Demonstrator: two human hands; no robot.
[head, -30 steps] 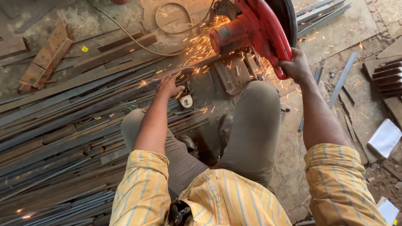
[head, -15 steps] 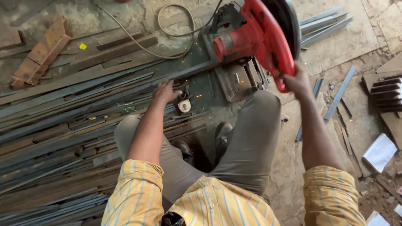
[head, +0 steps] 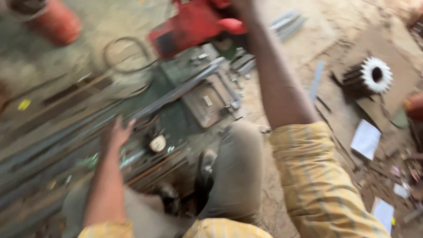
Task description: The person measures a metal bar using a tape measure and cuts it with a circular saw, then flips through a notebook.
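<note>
The left hand (head: 115, 132) is spread open and laid on the long steel bars (head: 57, 141). The right hand (head: 240, 5), its grip cut off at the far edge, is raised beside the red chop saw (head: 189, 24), far right of the bars.

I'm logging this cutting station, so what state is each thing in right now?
Red chop saw: raised off the bars, no sparks.
Right hand: up at the saw, mostly out of frame.
Left hand: fingers spread, on the metal bars.
Toothed gear: lying on the ground.
Cable: coiled.
</note>
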